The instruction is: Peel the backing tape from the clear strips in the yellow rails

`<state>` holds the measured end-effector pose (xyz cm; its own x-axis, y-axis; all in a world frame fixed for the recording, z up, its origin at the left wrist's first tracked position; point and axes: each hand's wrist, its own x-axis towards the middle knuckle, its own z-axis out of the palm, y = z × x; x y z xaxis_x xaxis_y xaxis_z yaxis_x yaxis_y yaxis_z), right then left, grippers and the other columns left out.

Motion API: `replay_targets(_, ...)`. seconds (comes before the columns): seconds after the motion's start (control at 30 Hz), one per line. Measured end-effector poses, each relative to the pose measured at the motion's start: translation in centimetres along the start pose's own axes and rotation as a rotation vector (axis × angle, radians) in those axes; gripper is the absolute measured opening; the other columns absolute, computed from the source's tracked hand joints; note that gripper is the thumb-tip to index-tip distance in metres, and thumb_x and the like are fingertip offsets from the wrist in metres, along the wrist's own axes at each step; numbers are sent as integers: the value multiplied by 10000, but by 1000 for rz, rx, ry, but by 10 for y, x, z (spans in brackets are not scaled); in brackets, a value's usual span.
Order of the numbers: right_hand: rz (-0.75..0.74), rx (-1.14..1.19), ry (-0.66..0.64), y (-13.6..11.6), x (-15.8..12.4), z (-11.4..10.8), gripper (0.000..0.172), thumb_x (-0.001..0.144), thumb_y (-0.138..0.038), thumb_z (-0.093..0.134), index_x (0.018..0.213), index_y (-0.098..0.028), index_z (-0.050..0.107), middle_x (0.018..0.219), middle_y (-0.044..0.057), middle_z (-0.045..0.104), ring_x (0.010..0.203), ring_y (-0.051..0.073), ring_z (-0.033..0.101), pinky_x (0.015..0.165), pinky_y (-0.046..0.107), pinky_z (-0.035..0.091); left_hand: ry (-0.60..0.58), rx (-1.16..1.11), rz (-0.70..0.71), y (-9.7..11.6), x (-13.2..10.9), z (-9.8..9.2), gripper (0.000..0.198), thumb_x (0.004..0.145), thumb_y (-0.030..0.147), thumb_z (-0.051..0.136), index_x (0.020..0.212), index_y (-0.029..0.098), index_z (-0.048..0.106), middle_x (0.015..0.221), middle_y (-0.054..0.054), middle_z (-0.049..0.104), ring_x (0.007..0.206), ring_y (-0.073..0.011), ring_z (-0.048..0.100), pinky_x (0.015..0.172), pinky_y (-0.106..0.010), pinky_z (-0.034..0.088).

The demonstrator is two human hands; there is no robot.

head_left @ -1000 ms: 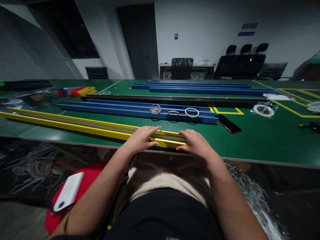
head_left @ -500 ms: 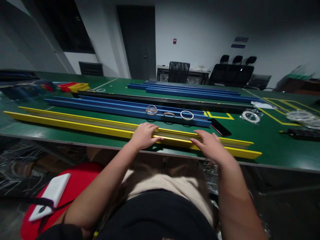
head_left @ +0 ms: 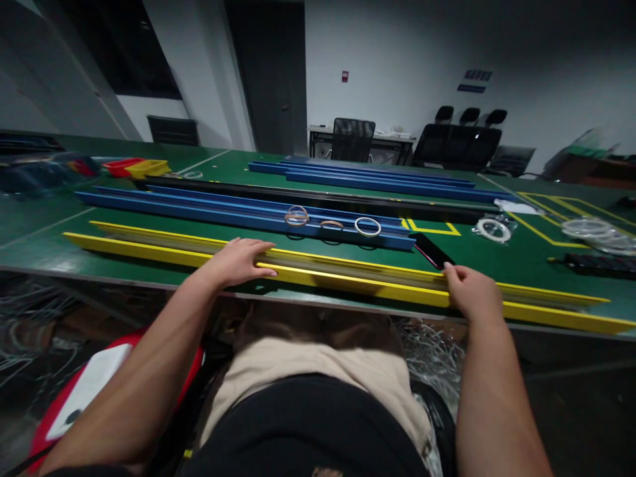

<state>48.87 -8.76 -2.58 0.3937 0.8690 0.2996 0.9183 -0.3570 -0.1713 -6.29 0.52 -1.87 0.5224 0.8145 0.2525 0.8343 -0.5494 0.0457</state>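
A long yellow channel (head_left: 348, 281) with two raised side walls lies along the near edge of the table. My left hand (head_left: 240, 260) rests over its left half, fingers stretched toward the far wall and thumb apart at the near wall. Farther right, my right hand (head_left: 474, 291) is closed on the yellow channel, its thumb and index finger together at the far wall. Those fingertips come close to the lower corner of a black phone (head_left: 431, 250); whether they touch it I cannot tell. Behind the yellow channel lie blue channels (head_left: 238, 217).
Tape rings (head_left: 368, 227) sit at the nearest blue channels. A black channel (head_left: 342, 202) and more blue channels (head_left: 377, 177) lie behind. Wrapped white rolls (head_left: 493, 229) and a black strip (head_left: 603, 264) are at right; red and yellow bins (head_left: 149, 167) at left.
The yellow channel has slid to the right. My right hand has moved right with it and closed, while my left hand now sits farther left along it.
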Motion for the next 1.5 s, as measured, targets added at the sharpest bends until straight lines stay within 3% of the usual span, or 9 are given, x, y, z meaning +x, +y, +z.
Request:
replay_targets(0.13, 61, -58, -34, 30, 16, -5, 644, 933, -663, 324, 1016, -224, 788, 858, 172, 750, 661, 276, 631, 562, 362, 375, 68, -2, 6, 1, -6, 4, 662, 854, 660, 620, 1309, 180, 613, 1249, -78, 673, 1131, -259, 603, 993, -390, 457)
replay_targets(0.43, -529, 151, -126, -134, -28, -4, 472, 1013, -542, 348, 1060, -255, 720, 1050, 83, 740, 961, 235, 664, 759, 314, 433, 188, -56, 17, 145, 50, 32, 672, 806, 753, 591, 1161, 189, 674, 1082, -138, 705, 1056, -314, 618, 931, -454, 433)
replay_targets(0.6, -413, 53, -43, -130, -25, 4, 588, 1030, -545, 255, 838, -230, 714, 891, 100, 713, 862, 230, 652, 702, 320, 399, 170, -109, 67, 194, 69, 37, 697, 821, 743, 581, 1245, 193, 638, 1111, -150, 697, 1072, -327, 615, 917, -463, 420)
replay_targets(0.77, -317, 42, -22, -72, -12, 4, 565, 1008, -550, 298, 811, -238, 726, 921, 93, 734, 845, 233, 649, 667, 321, 388, 79, -161, 235, 164, 61, 23, 709, 842, 610, 662, 1443, 272, 497, 1312, -104, 645, 1182, -287, 594, 989, -422, 409)
replay_targets(0.97, -212, 41, -26, 9, 17, 6, 463, 947, -526, 410, 902, -222, 756, 996, 101, 752, 881, 252, 654, 678, 331, 413, 17, -59, 46, 72, 33, 10, 832, 737, 749, 662, 1403, 263, 551, 1261, -103, 669, 1152, -324, 603, 966, -421, 426)
replay_targets(1.1, -159, 55, -73, 34, 37, 4, 468, 922, -533, 443, 910, -200, 772, 934, 120, 752, 853, 256, 654, 685, 337, 429, 29, -26, 15, 52, 22, 12, 701, 797, 711, 622, 1325, 250, 604, 1192, -106, 689, 1106, -310, 614, 949, -410, 429)
replay_targets(1.27, -174, -24, -216, -4, 63, -6, 442, 908, -555, 490, 930, -220, 777, 832, 94, 741, 729, 237, 629, 618, 333, 407, 101, -30, 21, 83, 24, 19, 663, 824, 711, 595, 1295, 244, 618, 1185, -115, 683, 1089, -314, 606, 951, -438, 417)
replay_targets(1.37, -404, 35, -123, -55, 80, -7, 311, 889, -409, 585, 1079, -227, 750, 1036, 82, 748, 875, 223, 658, 728, 315, 458, 113, -43, 32, 108, 32, 23, 656, 832, 723, 578, 1283, 249, 609, 1161, -115, 683, 1093, -314, 601, 955, -443, 403)
replay_targets(1.5, -707, 38, -127, -123, 102, 3, 464, 859, -237, 640, 1322, -202, 644, 1310, 109, 652, 1102, 234, 633, 921, 317, 472, 111, -43, 49, 126, 41, 27, 654, 832, 724, 579, 1270, 240, 608, 1125, -118, 685, 1072, -319, 601, 929, -446, 402)
